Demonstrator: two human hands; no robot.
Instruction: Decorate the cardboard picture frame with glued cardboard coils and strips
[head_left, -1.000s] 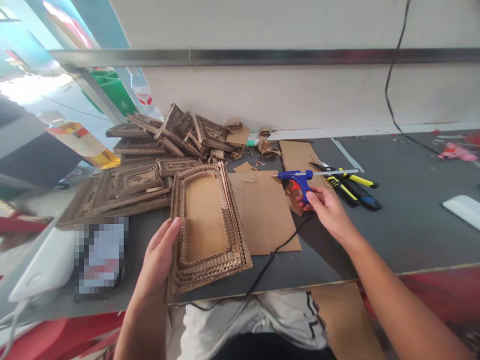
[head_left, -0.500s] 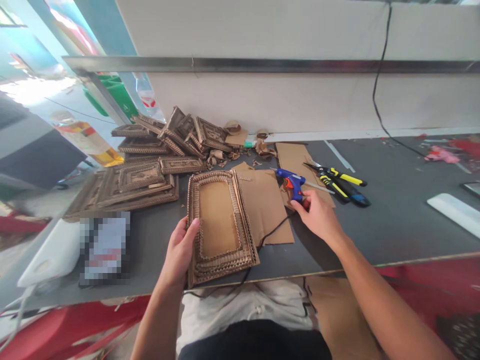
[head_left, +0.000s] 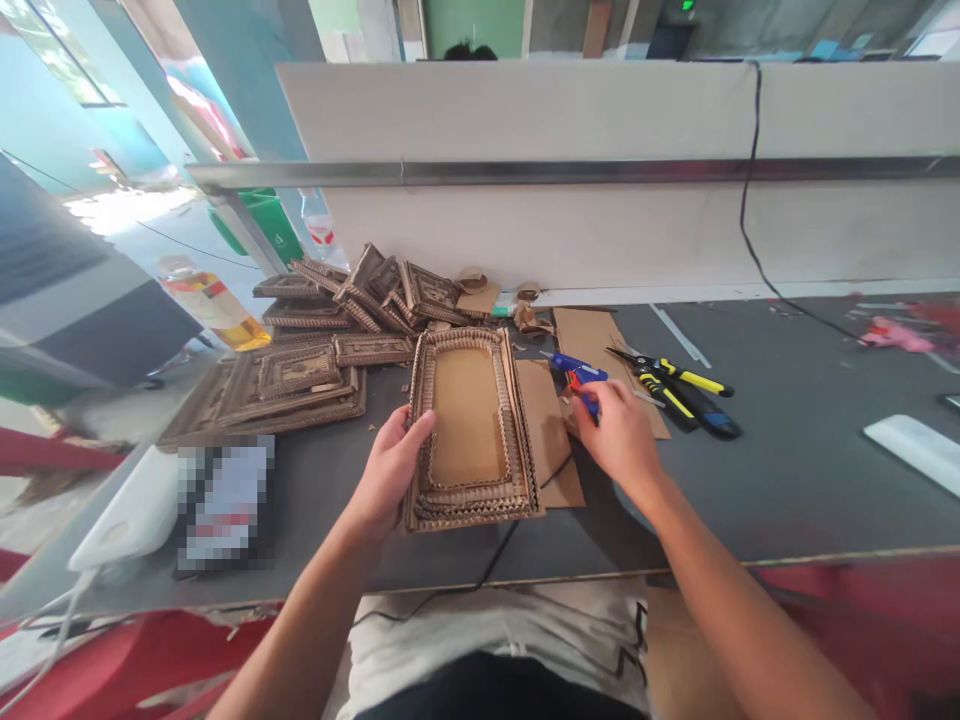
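My left hand (head_left: 396, 465) grips the left edge of a rectangular cardboard frame (head_left: 523, 450), its thumb over the rim. Layered strips of corrugated card form a raised border round the frame's flat brown centre. On the right, my right hand (head_left: 619, 435) is closed round the handle of a blue glue gun (head_left: 574, 366) with an orange trigger. The gun's nozzle points left and away from me, and my fingers hide much of its handle. Flat cardboard sheets (head_left: 551, 425) lie beneath the gun and partly behind the frame.
Several corrugated cardboard pieces (head_left: 311, 375) are heaped at the back left, near a bottle of yellow liquid (head_left: 217, 305). Yellow-and-black pliers (head_left: 679, 385) and a black-and-blue cutter (head_left: 712, 418) lie at right. A black cable (head_left: 499, 555) crosses the table's front edge.
My left hand and the frame have shifted right and up in view, covering more of the cardboard sheets. My right hand now wraps further round the glue gun's handle. The camera view has tilted upward.
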